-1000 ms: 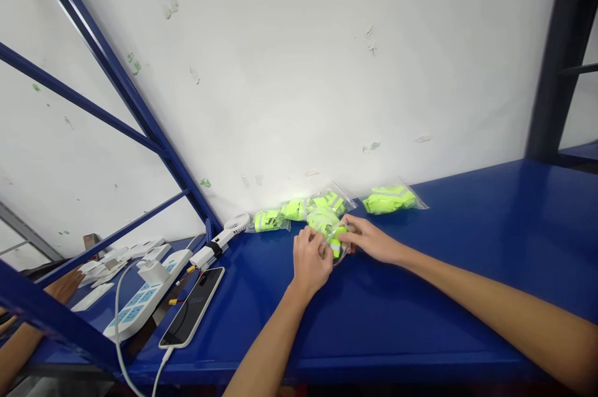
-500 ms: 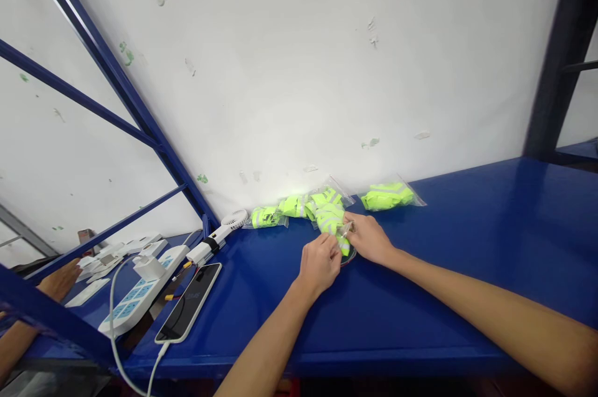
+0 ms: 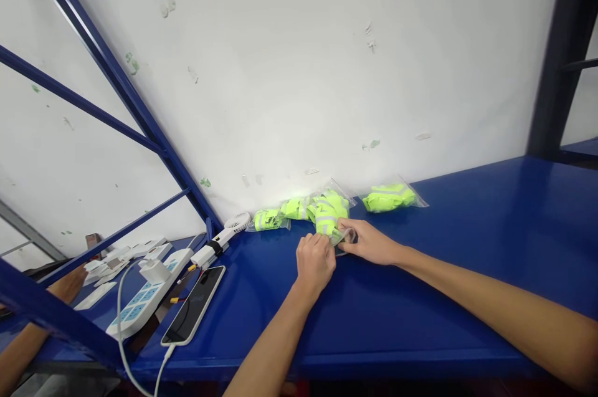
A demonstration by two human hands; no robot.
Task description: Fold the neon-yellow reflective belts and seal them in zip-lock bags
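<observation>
My left hand (image 3: pixel 316 263) is closed in a fist-like pinch at the near end of a clear plastic bag (image 3: pixel 346 239). Opposite it, my right hand (image 3: pixel 371 242) pinches the other side of the bag's mouth, with the film curled near the fingers. Bright yellow reflective fabric (image 3: pixel 326 216) with silver-grey strips lies bunched just beyond both hands; part of it is hidden by the fingers. More bagged yellow fabric (image 3: pixel 296 207) adjoins it on the left, and a smaller bagged bundle (image 3: pixel 268 220) lies farther left.
Another bagged yellow bundle (image 3: pixel 389 197) lies by the wall to the right. On the left are a small white fan (image 3: pixel 238 221), a phone (image 3: pixel 194 306) on a cable and a power strip (image 3: pixel 149 294). Beyond the blue rack post, another person's hand (image 3: pixel 70 285) rests near white items.
The yellow fabric between my hands sits farther from me, and less of it shows near the fingers. My right hand has shifted slightly down and left. The view has tilted slightly.
</observation>
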